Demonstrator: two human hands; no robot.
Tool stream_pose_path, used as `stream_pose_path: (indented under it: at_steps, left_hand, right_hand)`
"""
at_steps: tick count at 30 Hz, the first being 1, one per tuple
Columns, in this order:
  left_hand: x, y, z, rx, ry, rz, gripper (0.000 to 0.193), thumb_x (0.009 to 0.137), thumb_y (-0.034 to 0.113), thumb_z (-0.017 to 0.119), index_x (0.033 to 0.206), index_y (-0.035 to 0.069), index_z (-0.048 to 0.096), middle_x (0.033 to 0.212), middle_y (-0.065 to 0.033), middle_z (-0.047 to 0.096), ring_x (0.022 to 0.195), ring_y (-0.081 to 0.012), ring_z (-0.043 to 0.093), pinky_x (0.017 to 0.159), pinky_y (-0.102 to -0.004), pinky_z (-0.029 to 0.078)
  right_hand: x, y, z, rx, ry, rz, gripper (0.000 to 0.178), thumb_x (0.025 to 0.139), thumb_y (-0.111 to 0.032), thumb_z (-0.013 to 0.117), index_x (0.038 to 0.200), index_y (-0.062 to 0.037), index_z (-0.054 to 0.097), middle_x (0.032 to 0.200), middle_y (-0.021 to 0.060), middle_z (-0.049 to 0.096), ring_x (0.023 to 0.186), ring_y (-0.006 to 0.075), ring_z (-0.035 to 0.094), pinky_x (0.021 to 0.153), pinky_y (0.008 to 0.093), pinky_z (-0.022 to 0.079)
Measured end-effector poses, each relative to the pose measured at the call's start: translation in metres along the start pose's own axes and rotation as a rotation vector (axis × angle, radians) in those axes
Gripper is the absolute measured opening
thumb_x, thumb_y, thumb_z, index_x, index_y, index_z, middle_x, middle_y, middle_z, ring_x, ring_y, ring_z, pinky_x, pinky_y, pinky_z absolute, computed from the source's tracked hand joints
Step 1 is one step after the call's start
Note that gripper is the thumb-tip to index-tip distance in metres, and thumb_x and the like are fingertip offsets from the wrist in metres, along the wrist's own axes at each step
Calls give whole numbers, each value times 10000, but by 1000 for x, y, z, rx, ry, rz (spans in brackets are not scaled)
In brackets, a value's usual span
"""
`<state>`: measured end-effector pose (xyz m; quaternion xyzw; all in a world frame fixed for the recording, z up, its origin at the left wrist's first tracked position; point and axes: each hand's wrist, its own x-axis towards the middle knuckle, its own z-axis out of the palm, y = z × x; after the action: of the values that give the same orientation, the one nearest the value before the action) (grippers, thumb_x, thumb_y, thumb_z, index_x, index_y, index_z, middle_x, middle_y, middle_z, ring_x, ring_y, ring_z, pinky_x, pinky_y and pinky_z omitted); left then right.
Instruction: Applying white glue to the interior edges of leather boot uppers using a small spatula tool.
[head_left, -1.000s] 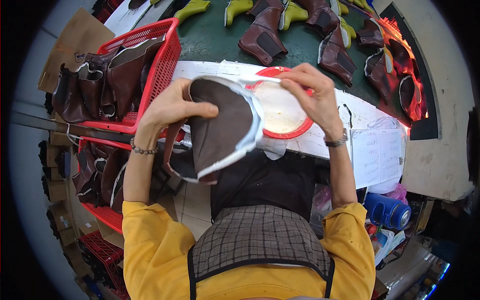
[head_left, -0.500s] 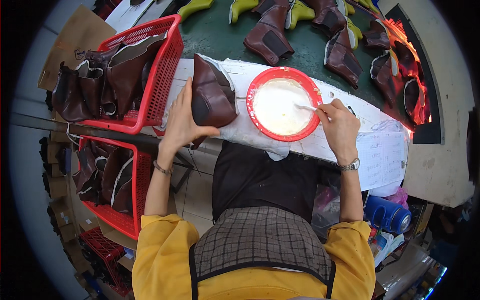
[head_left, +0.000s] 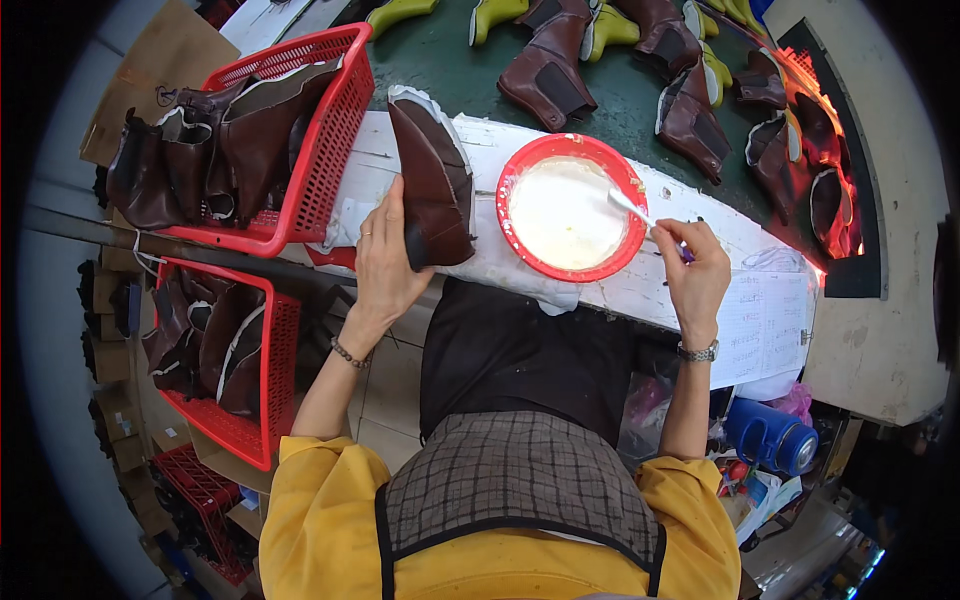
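Note:
A brown leather boot upper (head_left: 428,170) stands tilted on the white bench, its pale raw edge along the right side. My left hand (head_left: 388,252) grips its lower left side, thumb pressed below it. To the right is a red bowl (head_left: 508,232) of creamy white liquid (head_left: 562,215) that looks like glue, with splashes dried on the rim. My right hand (head_left: 695,270) is closed round the handle of a small brush (head_left: 630,207), which looks like a toothbrush. Its white head hangs over the right part of the bowl; a purple bit of handle shows at my fingers.
Red baskets (head_left: 335,130) of brown boot uppers stand at the left, one below the other. Behind the white bench (head_left: 480,140), a green surface (head_left: 440,70) carries boots and yellow-green shoe lasts (head_left: 608,32); an orange glow (head_left: 850,220) lights its right end. Written sheets (head_left: 765,325) lie at right.
The boot upper has turned more upright and my left hand has shifted right along its lower side. My right hand has drawn back toward me, raising the brush head out of the white liquid.

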<state>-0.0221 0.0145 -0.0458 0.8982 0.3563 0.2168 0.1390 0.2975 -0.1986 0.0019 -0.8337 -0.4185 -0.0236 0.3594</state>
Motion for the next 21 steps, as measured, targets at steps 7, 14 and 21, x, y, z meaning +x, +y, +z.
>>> stream_pose_path:
  at_steps: [7,14,21]
  left_hand:
    - [-5,15,-43,-475,-39,-21,1233,640,74,875,1633,7,148,1505,-246,474,1288,-379,551,1093,-435,447]
    - [-14,23,-62,-571,-225,221,1246,628,104,923,1608,-61,171,1594,-259,390,1444,-368,463,1152,-409,413]
    - [-16,20,-66,-604,-178,133,1225,629,119,933,1599,-65,207,1587,-258,406,1428,-374,482,1154,-409,403]
  right_hand:
    - [6,-24,5,369,-34,-45,144,872,-148,809,986,-61,810,828,57,698,670,141,626,600,271,450]
    - [43,-47,25,398,-40,-233,155,874,-67,798,1027,-42,804,862,65,699,690,112,600,601,261,463]
    - [39,-55,9,468,-47,-311,157,823,-75,849,975,-55,815,850,35,692,671,64,582,573,224,446]
